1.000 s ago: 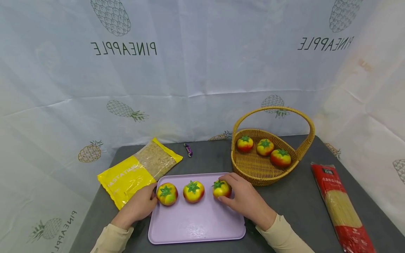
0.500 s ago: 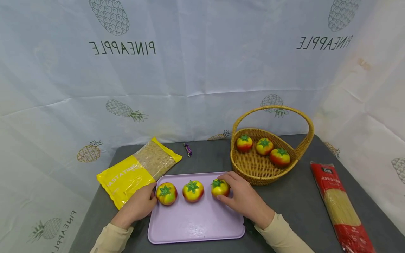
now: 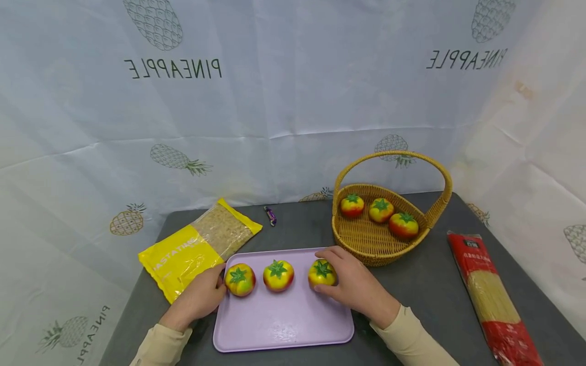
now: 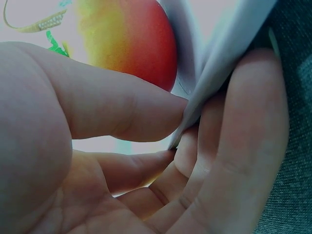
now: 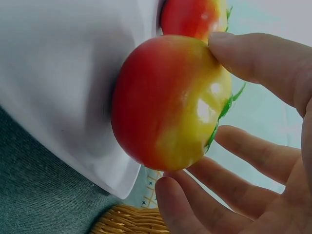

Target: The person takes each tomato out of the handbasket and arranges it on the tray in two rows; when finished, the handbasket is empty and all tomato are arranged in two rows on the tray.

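One side of a smooth lilac tray (image 3: 284,325) sits pinched by my left hand (image 3: 200,293), thumb above, fingers beneath; my right hand (image 3: 354,284) curls thumb and fingertips around a glossy, squat, leaf-topped red-and-yellow tomato (image 3: 320,277) on the tray's back right, near a woven wicker basket (image 3: 368,241).

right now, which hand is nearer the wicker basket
Right. The right hand, at the rightmost tomato on the tray, is just in front of the wicker basket; the left hand grips the tray's left edge, farther off.
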Available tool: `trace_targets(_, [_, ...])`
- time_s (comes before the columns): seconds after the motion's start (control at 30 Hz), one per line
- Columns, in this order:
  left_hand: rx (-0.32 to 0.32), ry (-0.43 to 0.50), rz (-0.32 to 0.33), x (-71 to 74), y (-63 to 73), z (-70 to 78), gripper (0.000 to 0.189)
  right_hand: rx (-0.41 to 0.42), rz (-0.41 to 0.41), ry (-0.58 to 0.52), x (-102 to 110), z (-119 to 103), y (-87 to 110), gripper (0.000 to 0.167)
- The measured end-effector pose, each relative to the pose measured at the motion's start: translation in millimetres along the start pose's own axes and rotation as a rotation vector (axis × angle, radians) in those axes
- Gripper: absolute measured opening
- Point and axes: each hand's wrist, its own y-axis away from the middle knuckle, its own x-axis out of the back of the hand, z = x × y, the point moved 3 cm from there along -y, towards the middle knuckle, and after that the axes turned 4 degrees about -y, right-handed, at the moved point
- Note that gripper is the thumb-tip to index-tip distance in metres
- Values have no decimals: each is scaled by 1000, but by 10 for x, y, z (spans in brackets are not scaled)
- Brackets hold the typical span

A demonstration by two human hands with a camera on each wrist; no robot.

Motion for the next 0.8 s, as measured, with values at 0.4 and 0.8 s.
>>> trace_targets(0.4, [-8, -10, -10, -5, -21, 34, 63, -22, -16, 7, 22, 11, 25, 60])
trace_targets(0.8, [0, -16, -18, -17, -35, -23, 62, -10, 3, -8, 27, 26, 12, 66])
